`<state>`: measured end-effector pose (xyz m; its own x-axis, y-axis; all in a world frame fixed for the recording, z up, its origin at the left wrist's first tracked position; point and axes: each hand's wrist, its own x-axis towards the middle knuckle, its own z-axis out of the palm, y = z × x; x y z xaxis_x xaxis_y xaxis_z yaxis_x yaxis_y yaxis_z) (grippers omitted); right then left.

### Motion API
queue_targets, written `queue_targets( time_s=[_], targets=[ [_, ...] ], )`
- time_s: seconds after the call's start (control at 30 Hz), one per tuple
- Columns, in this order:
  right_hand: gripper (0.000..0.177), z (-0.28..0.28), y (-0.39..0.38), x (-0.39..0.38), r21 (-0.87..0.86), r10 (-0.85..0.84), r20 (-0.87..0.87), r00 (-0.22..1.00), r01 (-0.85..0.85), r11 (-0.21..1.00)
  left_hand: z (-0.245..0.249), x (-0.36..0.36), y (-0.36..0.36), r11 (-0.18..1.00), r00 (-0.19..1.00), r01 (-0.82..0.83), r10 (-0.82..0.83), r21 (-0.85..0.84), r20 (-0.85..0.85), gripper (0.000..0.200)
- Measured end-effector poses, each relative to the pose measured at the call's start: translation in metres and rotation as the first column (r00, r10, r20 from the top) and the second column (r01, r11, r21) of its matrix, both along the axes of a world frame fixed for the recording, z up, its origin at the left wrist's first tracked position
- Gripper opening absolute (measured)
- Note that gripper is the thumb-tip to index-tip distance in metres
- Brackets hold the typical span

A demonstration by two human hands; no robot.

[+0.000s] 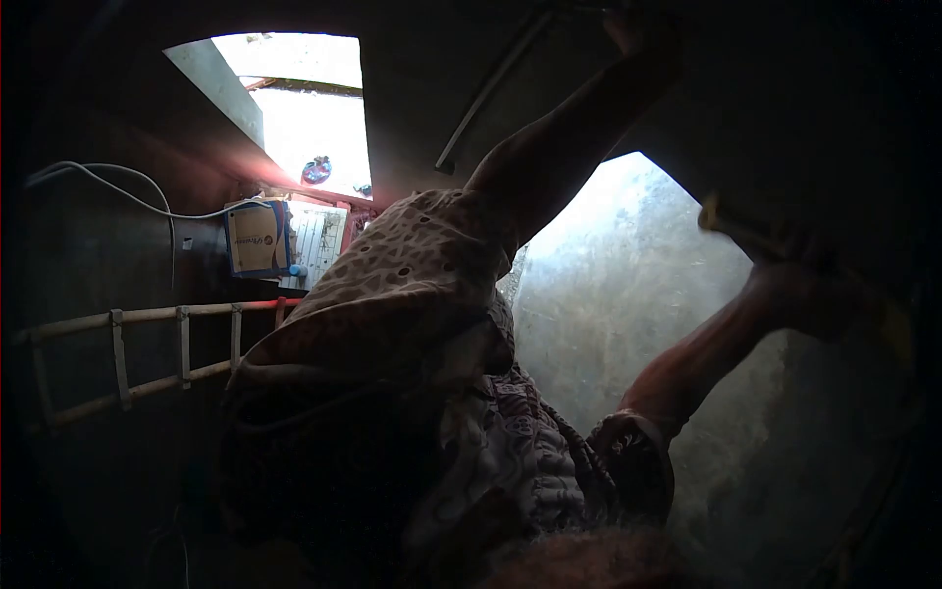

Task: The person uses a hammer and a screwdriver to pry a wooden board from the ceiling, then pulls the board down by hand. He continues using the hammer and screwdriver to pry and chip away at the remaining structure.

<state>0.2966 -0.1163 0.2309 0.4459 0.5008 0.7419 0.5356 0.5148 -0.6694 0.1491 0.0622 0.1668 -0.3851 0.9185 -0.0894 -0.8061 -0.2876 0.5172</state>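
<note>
My right hand [800, 290] is raised at the right, its fingers wrapped round a stick-like tool [724, 216] with a pale yellowish end. The rest of that tool fades into darkness, so its kind cannot be made out. Above, at the top edge, my left hand [628, 34] reaches up into deep shadow, and its fingers are hidden. Close to it, a thin pale rod or tube [491, 88] slants down to a dark end; whether the left hand touches it cannot be told. Patterned cloth covers my shoulder and upper arms.
A bright window opening [314, 128] lights the back left. Beneath it stand a cardboard box [258, 239] and a white panel [319, 236]. A ladder [183, 344] lies across the left side, under a loose white cable [128, 172]. A pale, stained wall surface [628, 285] rises behind my arms.
</note>
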Motion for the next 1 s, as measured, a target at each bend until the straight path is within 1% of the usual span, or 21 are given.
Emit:
queue_targets(
  time_s=[0.03, 0.07, 0.1, 0.17, 0.23, 0.37, 0.4, 0.43, 0.47, 0.53, 0.57, 0.7, 0.73, 0.77, 0.8, 0.83, 0.87, 0.9, 0.93, 0.97, 1.0],
  targets=[
    [0.025, -0.02, 0.02, 0.028, 0.143, 0.069, -0.051, 0.996, -0.061, 0.988, -0.003, 0.0, 0.0, 1.0, 0.99, -0.019, 0.017, -0.011, -0.137, 0.015],
    [0.025, -0.027, 0.017, 0.011, 0.27, -0.369, 0.515, 0.774, 0.262, 0.926, -0.004, -0.001, 0.0, 1.0, 0.991, -0.017, 0.015, -0.01, -0.137, 0.015],
    [0.027, -0.033, 0.014, -0.005, 0.539, -0.624, 0.773, 0.118, 0.398, 0.743, -0.005, -0.003, 0.0, 0.999, 0.996, 0.041, -0.043, 0.018, 0.073, 0.017],
    [0.03, -0.056, 0.033, 0.0, 0.055, -0.024, 0.988, -0.151, 0.205, 0.977, -0.008, -0.002, 0.002, 0.993, 0.955, 0.106, -0.116, 0.052, 0.274, 0.021],
    [0.024, -0.044, 0.022, -0.003, 0.062, -0.05, 0.997, -0.052, 0.239, 0.969, 0.008, -0.009, 0.001, 0.985, 0.993, -0.09, 0.079, -0.145, -0.083, 0.04],
    [0.021, -0.008, 0.022, 0.01, -0.36, 0.057, 0.656, 0.753, 0.246, 0.9, 0.008, -0.004, -0.007, 0.997, 0.965, 0.08, -0.078, 0.003, 0.25, 0.036],
    [0.021, -0.012, 0.033, 0.013, -0.359, 0.06, 0.658, 0.751, 0.242, 0.901, 0.01, -0.001, -0.008, 0.997, 0.955, 0.071, -0.064, -0.013, 0.29, 0.031],
    [0.019, -0.023, 0.048, 0.017, 0.283, -0.391, 0.836, 0.385, 0.309, 0.908, 0.014, -0.001, -0.009, 0.998, 0.943, 0.062, -0.05, -0.026, 0.328, 0.026],
    [0.019, -0.034, 0.052, 0.008, 0.798, -0.802, 0.597, 0.007, 0.094, 0.595, 0.01, -0.002, -0.008, 0.998, 0.943, 0.063, -0.05, -0.03, 0.329, 0.026],
    [0.02, -0.044, 0.044, -0.006, -0.094, -0.009, 0.896, 0.444, 0.211, 0.973, 0.007, -0.006, -0.004, 0.999, 0.957, 0.038, -0.028, -0.029, 0.29, 0.022],
    [0.021, -0.038, 0.029, -0.025, -0.626, 0.412, 0.616, 0.671, 0.1, 0.774, 0.001, -0.005, -0.002, 0.999, 0.963, 0.029, -0.019, -0.034, 0.27, 0.021],
    [0.035, -0.013, 0.036, 0.009, 0.033, -0.051, 0.958, 0.282, 0.069, 0.997, -0.004, 0.007, 0.024, 0.998, 0.945, -0.038, 0.02, 0.048, 0.325, 0.018],
    [0.036, -0.007, 0.029, -0.004, -0.208, 0.176, 0.574, 0.8, -0.065, 0.976, -0.005, 0.007, 0.03, 0.989, 0.911, -0.086, 0.029, 0.12, 0.412, 0.019],
    [0.037, 0.001, 0.016, -0.027, -0.318, 0.298, -0.076, 0.952, -0.306, 0.897, -0.006, 0.005, 0.028, 0.99, 0.91, -0.09, 0.035, 0.113, 0.414, 0.019],
    [0.037, -0.005, 0.023, -0.018, -0.318, 0.298, -0.078, 0.951, -0.307, 0.897, -0.004, 0.005, 0.026, 0.997, 0.937, 0.014, -0.039, 0.072, 0.346, 0.021],
    [0.037, -0.026, 0.04, -0.001, -0.138, 0.04, 0.497, 0.867, 0.034, 0.99, -0.007, 0.007, 0.028, 0.993, 0.952, 0.12, -0.121, 0.023, 0.281, 0.023],
    [0.038, -0.048, 0.061, 0.023, 0.205, -0.29, 0.847, 0.445, 0.229, 0.952, -0.002, 0.01, 0.024, 0.992, 0.951, 0.127, -0.128, 0.022, 0.283, 0.023],
    [0.039, -0.071, 0.093, 0.062, 0.238, -0.225, 0.953, 0.204, -0.045, 0.97, 0.008, 0.009, 0.021, 0.999, 0.906, 0.035, -0.022, -0.023, 0.422, 0.026],
    [0.039, -0.055, 0.063, 0.015, -0.357, 0.249, 0.716, 0.652, 0.036, 0.933, 0.009, 0.013, 0.023, 0.995, 0.834, -0.05, 0.088, -0.085, 0.544, 0.029],
    [0.04, -0.036, 0.02, -0.028, -0.799, 0.406, 0.091, 0.91, -0.177, 0.574, -0.001, 0.02, 0.012, 0.995, 0.836, -0.038, 0.082, -0.093, 0.542, 0.029],
    [0.035, -0.038, 0.008, -0.022, -0.813, 0.353, 0.031, 0.935, -0.182, 0.553, -0.01, 0.024, 0.001, 1.0, 0.852, 0.013, 0.001, -0.022, 0.523, 0.029]
  ],
)
